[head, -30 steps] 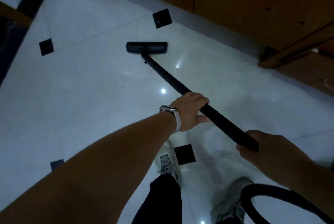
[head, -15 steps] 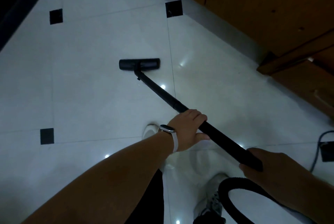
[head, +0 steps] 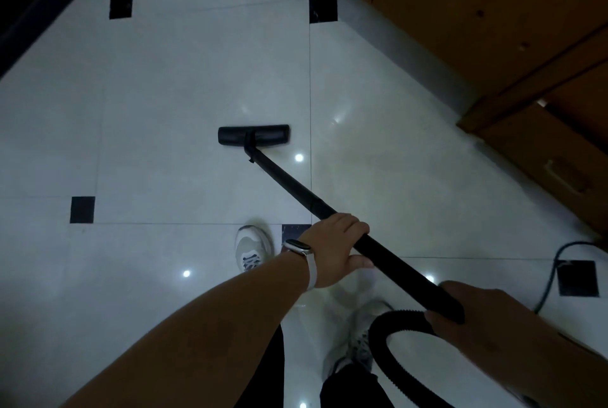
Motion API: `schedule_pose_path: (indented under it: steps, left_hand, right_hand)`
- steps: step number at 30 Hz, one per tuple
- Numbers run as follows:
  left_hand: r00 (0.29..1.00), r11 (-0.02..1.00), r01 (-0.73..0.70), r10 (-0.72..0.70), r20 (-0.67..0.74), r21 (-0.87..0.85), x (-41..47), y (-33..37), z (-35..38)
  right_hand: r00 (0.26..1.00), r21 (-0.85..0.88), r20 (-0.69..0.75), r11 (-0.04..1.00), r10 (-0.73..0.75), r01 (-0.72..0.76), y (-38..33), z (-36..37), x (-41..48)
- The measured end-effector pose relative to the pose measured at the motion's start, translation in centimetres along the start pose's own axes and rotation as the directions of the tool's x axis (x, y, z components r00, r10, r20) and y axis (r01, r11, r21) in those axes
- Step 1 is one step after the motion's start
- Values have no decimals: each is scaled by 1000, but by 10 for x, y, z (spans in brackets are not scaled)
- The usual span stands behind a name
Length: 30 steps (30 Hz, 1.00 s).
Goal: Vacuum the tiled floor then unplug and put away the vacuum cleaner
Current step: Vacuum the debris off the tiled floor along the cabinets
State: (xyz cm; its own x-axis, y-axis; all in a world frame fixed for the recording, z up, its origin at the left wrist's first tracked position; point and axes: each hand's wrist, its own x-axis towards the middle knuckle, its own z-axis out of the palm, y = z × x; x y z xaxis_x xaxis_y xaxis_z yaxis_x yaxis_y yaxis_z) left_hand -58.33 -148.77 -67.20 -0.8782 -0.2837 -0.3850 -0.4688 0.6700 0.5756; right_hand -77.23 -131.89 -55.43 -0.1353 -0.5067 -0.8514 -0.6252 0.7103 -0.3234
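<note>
**Floor head drawn back toward you on the white tiles**

Since half a second ago, the floor head has come nearer to your feet and now sits left of the long grout line instead of reaching toward the wall. It lies flat on the glossy white tiled floor, which carries small black inset squares at the tile corners and bright spots of reflected ceiling light.

Your left hand, with a watch at the wrist, has its fingers curled around the middle of the black wand. Your right hand is wrapped around the wand's upper end, where the ribbed hose loops down past your right shoe. Your left shoe stands just beside a black inset.

Wooden cabinetry runs along the right above a grey plinth. A power cord trails across the floor at the right, by a dark square floor plate.
</note>
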Motion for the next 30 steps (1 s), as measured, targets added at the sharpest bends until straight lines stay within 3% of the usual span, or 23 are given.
schedule_pose_path:
  steps: [14, 21, 30]
  left_hand:
    - [1000, 1000, 22, -22, -14, -1, -13, -52, -24]
    - [999, 998, 23, -21, -31, 51, -29, -112, -58]
    - [983, 983, 182, -182, 12, 22, -55, -188, -133]
  right_hand:
    - [1000, 0, 6, 1000, 31, -31, -56, 8, 28]
    - [998, 12, 54, 1000, -14, 13, -131, -2, 58]
    - [998, -84, 34, 994, -61, 63, -250, -15, 99]
